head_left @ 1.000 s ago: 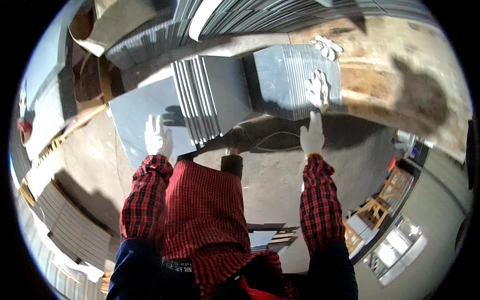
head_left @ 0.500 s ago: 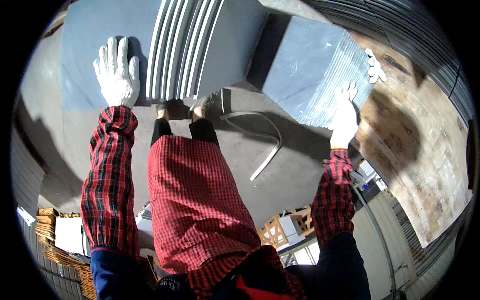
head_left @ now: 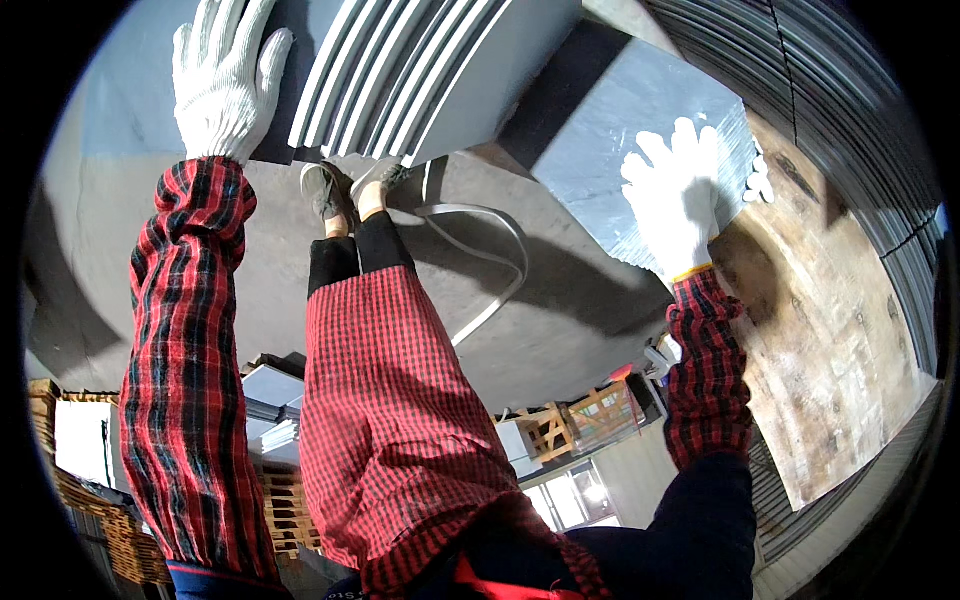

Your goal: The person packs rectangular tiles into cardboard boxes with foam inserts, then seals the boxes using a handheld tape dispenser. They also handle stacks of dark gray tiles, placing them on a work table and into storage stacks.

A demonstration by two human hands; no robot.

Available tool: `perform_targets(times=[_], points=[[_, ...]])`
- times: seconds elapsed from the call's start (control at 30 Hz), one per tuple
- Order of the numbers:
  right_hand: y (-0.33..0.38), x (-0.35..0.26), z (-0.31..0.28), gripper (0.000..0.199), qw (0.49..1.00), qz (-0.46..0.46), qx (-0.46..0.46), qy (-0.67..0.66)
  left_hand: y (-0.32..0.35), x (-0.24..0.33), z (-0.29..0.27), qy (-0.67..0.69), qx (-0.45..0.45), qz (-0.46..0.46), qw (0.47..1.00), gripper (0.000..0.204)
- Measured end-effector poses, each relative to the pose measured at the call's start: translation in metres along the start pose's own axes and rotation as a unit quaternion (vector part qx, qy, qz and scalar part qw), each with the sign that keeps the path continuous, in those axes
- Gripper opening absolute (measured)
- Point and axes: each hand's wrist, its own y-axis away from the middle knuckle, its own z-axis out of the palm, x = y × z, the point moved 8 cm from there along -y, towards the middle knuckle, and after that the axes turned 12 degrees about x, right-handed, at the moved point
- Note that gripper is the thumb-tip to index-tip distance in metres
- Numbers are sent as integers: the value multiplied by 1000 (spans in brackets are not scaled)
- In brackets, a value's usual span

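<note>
Gloved left hand (head_left: 225, 75) lies flat, fingers spread, on a grey sheet (head_left: 120, 90); right hand (head_left: 678, 205) presses open-palmed on a far-right grey sheet stack (head_left: 610, 140).

Both my arms reach forward in red plaid sleeves, my gloved left hand (head_left: 228, 85) spread flat with fingers splayed, my gloved right hand (head_left: 678, 205) likewise open, palm down.

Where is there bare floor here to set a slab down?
Bare concrete floor lies beyond the white strap, below the grey slab under the right hand. It is crowded near the left hand, where slabs on edge stand by the shoes.
</note>
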Motion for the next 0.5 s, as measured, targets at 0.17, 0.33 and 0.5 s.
perform_targets(times=[0.17, 0.33, 0.5], points=[[-17, -7, 13, 23, 976, -133, -136, 104, 8, -4, -14, -8, -6, -3, 1000, 49], [-71, -1, 30, 15, 953, -171, -125, 218, 0, -1, -26, -11, -26, -26, 999, 51], [-101, -20, 106, 22, 954, -149, -102, 239, -6, 12, -33, -16, -67, -58, 996, 56]])
